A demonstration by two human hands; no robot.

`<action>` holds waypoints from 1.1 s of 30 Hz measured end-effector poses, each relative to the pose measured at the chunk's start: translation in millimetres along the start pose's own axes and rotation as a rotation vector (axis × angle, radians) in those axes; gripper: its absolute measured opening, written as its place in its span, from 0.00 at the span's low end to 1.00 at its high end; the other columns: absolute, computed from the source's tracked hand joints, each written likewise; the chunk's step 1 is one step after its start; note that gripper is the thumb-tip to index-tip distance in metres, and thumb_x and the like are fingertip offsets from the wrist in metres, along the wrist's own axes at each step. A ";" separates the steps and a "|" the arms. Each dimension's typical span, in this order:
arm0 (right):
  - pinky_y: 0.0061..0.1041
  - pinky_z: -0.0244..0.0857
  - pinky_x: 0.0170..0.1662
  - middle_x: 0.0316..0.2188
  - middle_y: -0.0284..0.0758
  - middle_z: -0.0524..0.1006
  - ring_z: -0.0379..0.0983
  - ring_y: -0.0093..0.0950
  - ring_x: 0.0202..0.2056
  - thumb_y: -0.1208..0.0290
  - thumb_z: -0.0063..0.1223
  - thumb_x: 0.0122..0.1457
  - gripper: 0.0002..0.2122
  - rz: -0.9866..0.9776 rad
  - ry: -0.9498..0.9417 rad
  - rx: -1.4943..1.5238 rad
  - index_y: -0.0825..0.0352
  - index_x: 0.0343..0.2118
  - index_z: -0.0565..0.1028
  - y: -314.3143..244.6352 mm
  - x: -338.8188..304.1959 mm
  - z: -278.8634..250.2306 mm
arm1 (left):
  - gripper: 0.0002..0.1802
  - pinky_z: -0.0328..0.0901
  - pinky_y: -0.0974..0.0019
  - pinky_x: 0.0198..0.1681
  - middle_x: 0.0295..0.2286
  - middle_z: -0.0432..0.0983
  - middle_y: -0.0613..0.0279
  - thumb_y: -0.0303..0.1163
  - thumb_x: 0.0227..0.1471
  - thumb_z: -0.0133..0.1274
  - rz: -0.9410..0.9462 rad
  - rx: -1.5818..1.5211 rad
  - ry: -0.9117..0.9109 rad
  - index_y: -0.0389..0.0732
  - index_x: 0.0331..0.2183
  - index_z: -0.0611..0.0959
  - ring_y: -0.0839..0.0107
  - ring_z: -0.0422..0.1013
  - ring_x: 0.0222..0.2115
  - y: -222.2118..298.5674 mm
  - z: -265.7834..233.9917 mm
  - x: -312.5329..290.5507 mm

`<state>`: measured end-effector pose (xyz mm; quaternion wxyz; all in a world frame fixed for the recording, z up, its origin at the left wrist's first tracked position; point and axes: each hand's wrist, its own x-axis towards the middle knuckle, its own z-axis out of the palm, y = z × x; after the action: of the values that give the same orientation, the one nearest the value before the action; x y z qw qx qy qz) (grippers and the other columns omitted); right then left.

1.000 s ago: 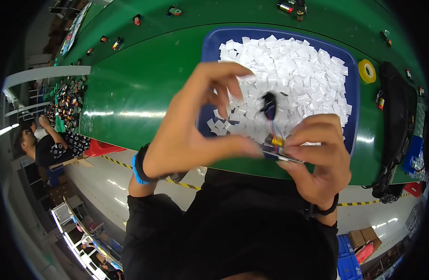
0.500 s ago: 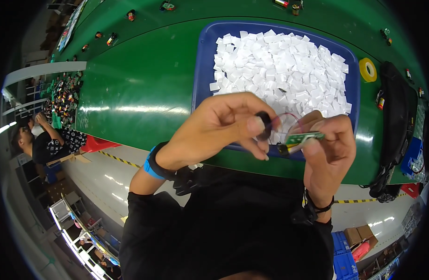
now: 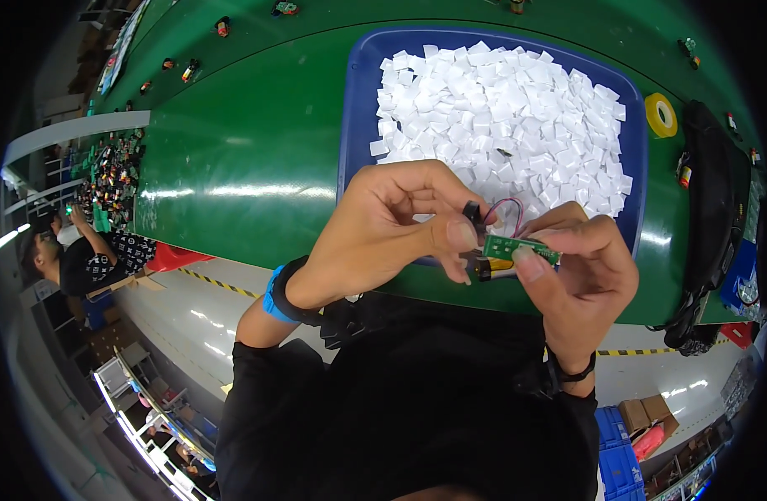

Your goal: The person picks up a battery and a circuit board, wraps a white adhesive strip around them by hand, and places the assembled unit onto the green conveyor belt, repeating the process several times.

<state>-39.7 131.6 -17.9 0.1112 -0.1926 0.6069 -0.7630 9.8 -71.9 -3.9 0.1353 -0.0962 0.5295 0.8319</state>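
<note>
In front of my chest, my right hand point(image 3: 588, 271) pinches a small green circuit board point(image 3: 500, 246) between thumb and fingers. Under the board lies a small yellow and black cylinder point(image 3: 494, 267), which looks like a battery. Thin red and dark wires point(image 3: 518, 207) loop above the board toward a small black part point(image 3: 472, 211). My left hand point(image 3: 392, 221) grips that black part with thumb and fingertips, close to the board's left end. Both hands are over the near edge of a blue tray point(image 3: 348, 125) heaped with small white paper-like squares point(image 3: 509, 117).
A yellow tape roll point(image 3: 661, 115) and a black bag point(image 3: 702, 217) lie right of the tray on the green table point(image 3: 242, 159). Small electronic assemblies point(image 3: 222, 27) are scattered at the far side. Toward the left, a person point(image 3: 91, 259) sits by a pile of parts point(image 3: 112, 175).
The black part and my left fingers have come closer to the circuit board. The board has turned to show its green face, with the yellow cylinder below it.
</note>
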 end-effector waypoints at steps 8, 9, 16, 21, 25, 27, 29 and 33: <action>0.19 0.66 0.38 0.29 0.38 0.79 0.75 0.23 0.32 0.87 0.67 0.46 0.11 0.018 -0.012 -0.017 0.73 0.33 0.77 0.6 -1.5 -2.0 | 0.24 0.75 0.70 0.26 0.31 0.77 0.54 0.42 0.50 0.66 -0.002 -0.028 0.005 0.30 0.35 0.78 0.69 0.78 0.25 -2.1 -0.8 -0.5; 0.19 0.66 0.38 0.29 0.38 0.80 0.75 0.23 0.32 0.87 0.67 0.46 0.11 0.037 -0.010 -0.022 0.72 0.33 0.78 0.2 -1.3 -2.0 | 0.24 0.75 0.70 0.26 0.31 0.77 0.55 0.42 0.50 0.66 0.003 -0.018 0.013 0.30 0.35 0.78 0.69 0.78 0.25 -2.3 -0.7 -0.9; 0.20 0.66 0.38 0.29 0.37 0.80 0.75 0.22 0.32 0.86 0.67 0.47 0.11 0.054 -0.004 -0.066 0.72 0.34 0.79 -2.8 0.6 -1.4 | 0.24 0.76 0.69 0.27 0.32 0.76 0.55 0.42 0.49 0.67 0.041 0.075 0.051 0.30 0.35 0.78 0.68 0.78 0.25 -2.2 -1.1 -1.8; 0.20 0.66 0.38 0.30 0.38 0.80 0.76 0.23 0.33 0.86 0.68 0.47 0.12 0.068 0.002 -0.025 0.72 0.34 0.78 0.9 -3.2 -2.9 | 0.26 0.76 0.68 0.25 0.31 0.76 0.54 0.44 0.48 0.67 0.089 0.067 0.092 0.30 0.35 0.78 0.68 0.78 0.24 -6.0 5.8 -1.3; 0.19 0.66 0.38 0.31 0.38 0.80 0.75 0.24 0.33 0.86 0.68 0.47 0.12 0.021 0.044 -0.001 0.72 0.35 0.78 6.2 -6.8 4.4 | 0.27 0.76 0.68 0.24 0.32 0.77 0.52 0.46 0.49 0.66 0.117 0.031 0.128 0.29 0.35 0.78 0.68 0.77 0.24 -9.4 6.7 -3.6; 0.19 0.66 0.37 0.31 0.38 0.80 0.75 0.24 0.32 0.86 0.68 0.46 0.12 0.006 0.033 -0.006 0.72 0.34 0.77 6.8 -5.0 6.7 | 0.28 0.76 0.68 0.23 0.32 0.77 0.51 0.47 0.50 0.65 0.137 0.029 0.143 0.29 0.34 0.77 0.68 0.77 0.24 -10.8 5.4 -6.0; 0.20 0.65 0.37 0.32 0.39 0.79 0.74 0.24 0.32 0.86 0.67 0.47 0.12 -0.066 -0.019 -0.115 0.71 0.34 0.76 6.4 1.0 0.4 | 0.27 0.77 0.67 0.23 0.33 0.77 0.51 0.45 0.50 0.65 0.109 0.039 0.126 0.28 0.35 0.77 0.68 0.77 0.24 -9.1 3.5 -4.3; 0.19 0.64 0.35 0.32 0.41 0.79 0.73 0.24 0.30 0.86 0.64 0.49 0.12 -0.085 -0.153 -0.358 0.71 0.35 0.75 -11.4 5.5 -6.7 | 0.24 0.77 0.67 0.25 0.34 0.78 0.49 0.40 0.51 0.65 0.097 0.111 0.088 0.27 0.37 0.78 0.67 0.78 0.25 -4.0 -1.5 -0.9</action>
<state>-46.8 138.1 -7.3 0.0885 -0.2923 0.7138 -0.6302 12.1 -71.8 -7.7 0.0766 -0.0994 0.5840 0.8020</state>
